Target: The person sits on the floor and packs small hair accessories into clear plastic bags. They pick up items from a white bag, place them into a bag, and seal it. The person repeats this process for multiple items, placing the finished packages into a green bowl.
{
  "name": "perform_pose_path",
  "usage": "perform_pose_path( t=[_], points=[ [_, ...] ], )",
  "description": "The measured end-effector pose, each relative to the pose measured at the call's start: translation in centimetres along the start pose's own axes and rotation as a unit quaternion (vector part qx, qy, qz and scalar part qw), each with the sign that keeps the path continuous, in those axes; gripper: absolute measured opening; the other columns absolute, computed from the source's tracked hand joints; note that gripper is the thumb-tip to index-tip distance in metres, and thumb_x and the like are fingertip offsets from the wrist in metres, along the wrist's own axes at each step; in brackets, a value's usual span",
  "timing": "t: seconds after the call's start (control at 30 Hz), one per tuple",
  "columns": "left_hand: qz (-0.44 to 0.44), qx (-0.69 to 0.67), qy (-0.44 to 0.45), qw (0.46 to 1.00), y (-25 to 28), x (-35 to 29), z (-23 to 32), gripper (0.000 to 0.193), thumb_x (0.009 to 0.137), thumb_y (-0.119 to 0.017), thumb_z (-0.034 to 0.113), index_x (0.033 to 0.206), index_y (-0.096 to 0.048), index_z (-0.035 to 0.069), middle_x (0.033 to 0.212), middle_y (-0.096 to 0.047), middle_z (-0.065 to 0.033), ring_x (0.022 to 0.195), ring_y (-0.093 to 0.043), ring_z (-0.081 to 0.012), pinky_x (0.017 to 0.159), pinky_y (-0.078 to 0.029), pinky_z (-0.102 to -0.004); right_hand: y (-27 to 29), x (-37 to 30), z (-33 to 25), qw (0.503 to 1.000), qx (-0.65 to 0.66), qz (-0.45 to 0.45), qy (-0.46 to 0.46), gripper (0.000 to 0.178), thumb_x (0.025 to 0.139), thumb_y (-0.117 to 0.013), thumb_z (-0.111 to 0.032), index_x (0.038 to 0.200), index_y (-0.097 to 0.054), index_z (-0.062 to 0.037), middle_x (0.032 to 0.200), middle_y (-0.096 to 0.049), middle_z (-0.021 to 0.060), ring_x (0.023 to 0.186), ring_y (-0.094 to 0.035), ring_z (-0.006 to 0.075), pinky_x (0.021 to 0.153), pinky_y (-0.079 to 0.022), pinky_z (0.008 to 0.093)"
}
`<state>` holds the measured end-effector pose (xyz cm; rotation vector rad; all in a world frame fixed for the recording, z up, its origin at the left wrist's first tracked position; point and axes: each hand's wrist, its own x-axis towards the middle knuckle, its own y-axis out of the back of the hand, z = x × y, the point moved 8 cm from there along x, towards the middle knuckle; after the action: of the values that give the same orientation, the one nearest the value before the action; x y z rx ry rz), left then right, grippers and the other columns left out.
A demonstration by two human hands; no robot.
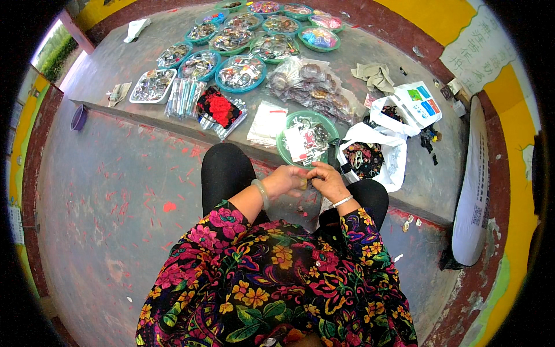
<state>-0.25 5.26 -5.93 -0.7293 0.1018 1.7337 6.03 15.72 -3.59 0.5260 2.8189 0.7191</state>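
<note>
My left hand and my right hand meet in front of my knees, fingers closed and pinching together. Whatever small thing is between them is too small to make out. Just beyond my fingertips stands a round green basket, holding clear packets and a white card. To its right, an open white plastic bag holds dark, colourful patterned pieces. A pile of flat clear plastic bags lies left of the basket.
Round baskets of small packaged goods crowd the raised concrete ledge. A heap of clear bags with brown items, a red-and-black cloth and a white tub lie nearer. A purple bowl sits on the floor at left.
</note>
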Motion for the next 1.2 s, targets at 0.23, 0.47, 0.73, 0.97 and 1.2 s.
perform_pose_path(
  t=[0.23,0.47,0.73,0.97,1.2],
  points=[
    [-0.007,0.011,-0.031,0.999,-0.8,-0.6,1.4,0.033,0.083,-0.051,0.004,0.116,-0.051,0.007,0.103,-0.056,-0.003,0.09,-0.056,-0.0124,0.07,-0.052,-0.0258,-0.1,-0.1,-1.1,0.999,-0.027,-0.033,-0.015,0.019,0.067,-0.057,-0.006,0.082,-0.067,-0.0082,0.121,-0.048,0.0147,0.107,-0.05,0.0248,0.087,-0.041,0.0312],
    [-0.012,0.05,-0.047,0.998,-0.9,0.1,0.8,0.033,0.082,-0.052,0.003,0.115,-0.05,0.005,0.104,-0.057,-0.0052,0.091,-0.057,-0.0143,0.068,-0.054,-0.0258,-1.5,0.0,-0.6,0.993,-0.061,-0.101,-0.013,0.019,0.065,-0.057,-0.008,0.081,-0.068,-0.0116,0.125,-0.044,0.0169,0.119,-0.037,0.0316,0.095,-0.034,0.0336],
    [-0.015,0.072,-0.06,0.996,-1.3,0.6,0.0,0.032,0.082,-0.052,0.002,0.114,-0.05,0.003,0.104,-0.056,-0.0058,0.09,-0.057,-0.014,0.07,-0.054,-0.0267,-2.4,0.0,-0.8,0.978,-0.147,-0.151,0.002,0.023,0.063,-0.056,-0.002,0.083,-0.065,-0.0077,0.124,-0.044,0.0189,0.114,-0.044,0.0311,0.094,-0.036,0.0336],
    [-0.009,-0.017,-0.054,0.998,-0.5,1.2,-0.1,0.033,0.083,-0.052,0.003,0.116,-0.049,0.003,0.104,-0.056,-0.0041,0.09,-0.056,-0.0135,0.074,-0.051,-0.0261,-1.4,0.1,-0.8,0.998,0.001,-0.048,-0.036,0.026,0.063,-0.057,-0.001,0.085,-0.066,-0.0092,0.126,-0.043,0.0168,0.115,-0.042,0.0314,0.095,-0.034,0.0347],
    [-0.019,0.017,-0.031,0.999,-1.0,0.6,-0.2,0.03,0.082,-0.054,0.003,0.112,-0.051,0.003,0.102,-0.057,-0.0045,0.09,-0.056,-0.013,0.073,-0.052,-0.027,-1.5,0.1,-1.2,0.986,-0.137,-0.097,0.001,0.023,0.063,-0.058,-0.002,0.081,-0.067,-0.0117,0.128,-0.042,0.0155,0.122,-0.033,0.0322,0.1,-0.029,0.0355]
  ],
)
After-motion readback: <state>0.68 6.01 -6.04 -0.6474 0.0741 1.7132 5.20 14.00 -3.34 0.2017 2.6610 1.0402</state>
